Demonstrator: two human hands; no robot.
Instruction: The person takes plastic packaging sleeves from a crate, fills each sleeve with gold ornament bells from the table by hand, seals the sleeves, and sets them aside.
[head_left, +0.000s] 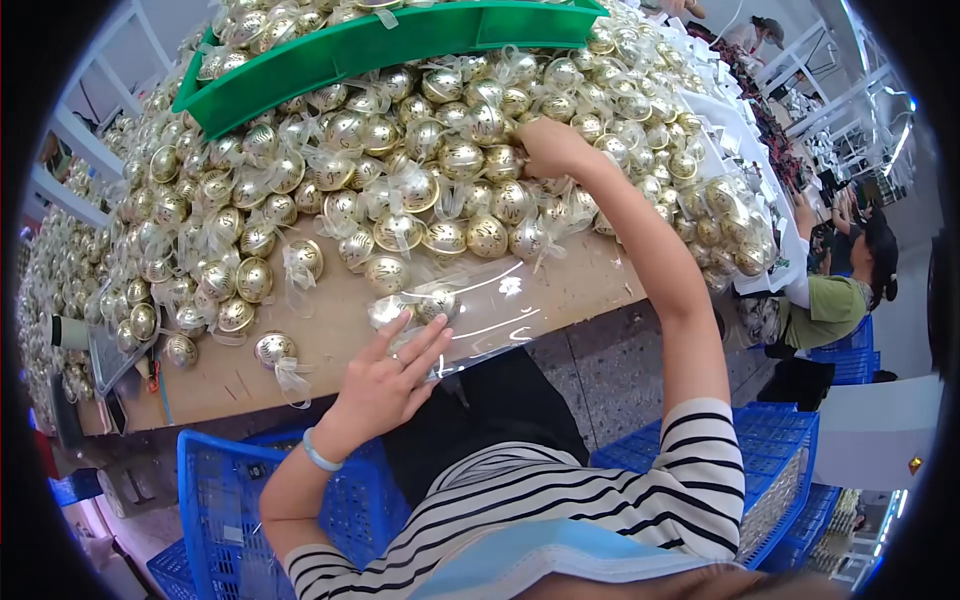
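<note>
My left hand point(393, 376) lies with its fingers spread on a clear plastic bag point(500, 318) at the table's front edge. Two gold baubles show at the bag's left end, just beyond my fingertips. My right hand point(553, 150) reaches into a large heap of gold baubles point(460, 160) with dark lettering and pale sheer ribbons. Its fingers are curled at a gold bauble point(503, 162) in the heap; the fingertips are partly hidden. One loose bauble point(275, 349) with its ribbon sits left of the bag.
A long green tray point(390, 52) holding more baubles rests on the heap. Blue plastic crates point(215, 520) stand below the table point(240, 385) on both sides. A bagged bunch of baubles point(728, 230) lies at the right. A person in a green top point(832, 312) sits farther right.
</note>
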